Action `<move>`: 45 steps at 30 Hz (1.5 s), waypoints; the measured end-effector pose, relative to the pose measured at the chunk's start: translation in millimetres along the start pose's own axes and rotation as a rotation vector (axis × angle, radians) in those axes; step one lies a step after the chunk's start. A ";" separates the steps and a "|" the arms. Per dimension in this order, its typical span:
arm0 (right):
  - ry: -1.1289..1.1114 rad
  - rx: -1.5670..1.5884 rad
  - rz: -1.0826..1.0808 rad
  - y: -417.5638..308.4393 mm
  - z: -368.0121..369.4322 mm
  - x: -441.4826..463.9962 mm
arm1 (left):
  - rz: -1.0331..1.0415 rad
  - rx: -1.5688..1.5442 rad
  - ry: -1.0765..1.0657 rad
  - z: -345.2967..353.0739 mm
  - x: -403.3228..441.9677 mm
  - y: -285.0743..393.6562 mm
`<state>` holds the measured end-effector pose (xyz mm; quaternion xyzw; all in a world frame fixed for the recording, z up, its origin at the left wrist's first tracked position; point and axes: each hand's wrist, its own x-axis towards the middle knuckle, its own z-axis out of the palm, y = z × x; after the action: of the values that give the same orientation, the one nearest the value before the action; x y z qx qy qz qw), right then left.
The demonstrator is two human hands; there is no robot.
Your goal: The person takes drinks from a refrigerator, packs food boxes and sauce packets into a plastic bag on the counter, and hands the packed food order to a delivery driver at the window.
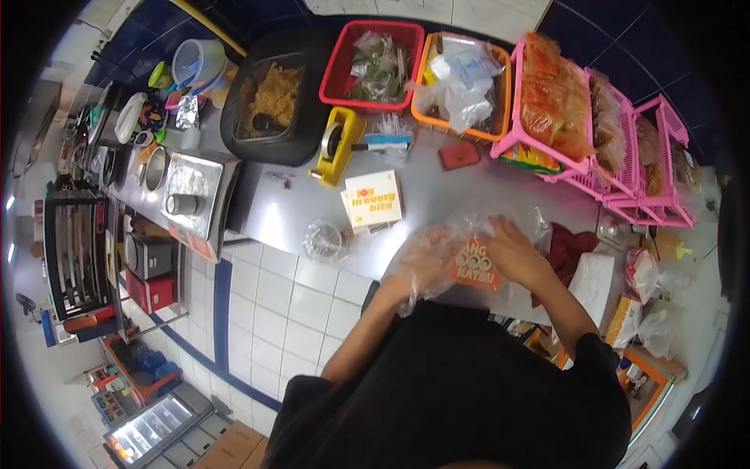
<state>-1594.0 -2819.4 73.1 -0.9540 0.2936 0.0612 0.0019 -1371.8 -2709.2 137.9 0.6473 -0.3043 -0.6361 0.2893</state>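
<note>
Glossy metal countertop [285, 207], crinkly clear plastic bag [418, 266], matt paper cards [375, 199].

- Setting: the kitchen of a small food shop, with white floor tiles and dark blue wall tiles.
- Metal worktop [289, 207]: bears a tub of yellowish food [275, 92], a yellow tape dispenser [336, 148] and printed cards [373, 199].
- Far right: pink racks [578, 166] of packets.
- Near left: a lit glass-fronted display case [152, 430].
- Hands: at a plastic bag around a package marked "KATSU" [475, 266].

crumpled clear bag [474, 273], orange-panelled, at counter's [445, 184] edge
</note>
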 end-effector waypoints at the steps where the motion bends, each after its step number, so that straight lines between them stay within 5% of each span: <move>1: -0.199 0.295 -0.126 5.8 -36.6 6.4 | 0.051 0.039 0.025 1.4 2.4 -2.6; 2: -0.398 0.593 -0.250 7.7 -69.7 12.9 | 0.067 0.044 0.020 3.5 8.9 -13.8; 5: -0.382 0.892 -0.138 25.3 -146.4 77.2 | 0.085 -0.148 0.022 4.2 21.8 -34.7; 7: -0.021 0.950 0.248 36.7 -139.4 138.5 | 0.025 -0.170 0.011 0.2 19.4 -24.4; 9: 0.464 0.518 0.288 67.4 -80.6 206.8 | 0.037 -0.244 0.007 3.1 11.6 -23.0; 11: 0.528 0.424 0.197 102.7 -21.1 257.5 | 0.035 -0.120 -0.008 -10.7 -1.8 4.3; 16: 0.143 0.727 0.201 106.9 -2.0 281.1 | 0.066 -0.215 -0.032 -10.0 18.2 -28.5; 22: 0.322 0.722 0.265 102.7 8.7 269.9 | 0.098 -0.108 -0.067 -18.6 29.5 -25.5; 24: 0.403 0.720 -0.021 102.0 9.3 257.0 | 0.059 -0.080 -0.047 -18.2 23.9 -18.1; 27: 0.242 0.710 0.156 94.4 14.2 247.4 | 0.089 -0.202 -0.116 -11.7 31.3 -34.4; 32: 0.182 0.593 0.151 96.4 38.7 248.0 | 0.096 -0.163 -0.106 -3.5 35.0 -42.2; 37: 0.440 0.737 0.293 80.2 2.6 232.2 | 0.073 0.033 -0.051 -5.9 25.5 -26.9; 39: 0.373 0.687 0.343 88.5 -5.5 233.1 | 0.076 -0.251 -0.126 -0.8 31.1 -40.3; 41: 0.304 0.638 0.391 93.0 -3.6 231.6 | 0.091 -0.221 -0.118 2.9 35.6 -47.0; 45: 0.520 0.543 0.313 93.5 1.8 229.3 | 0.101 -0.223 -0.088 7.0 30.5 -40.9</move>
<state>-1458.6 -3025.1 47.4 -0.8462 0.4316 -0.2623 0.1699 -1377.7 -2705.9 86.8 0.5665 -0.2763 -0.6783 0.3777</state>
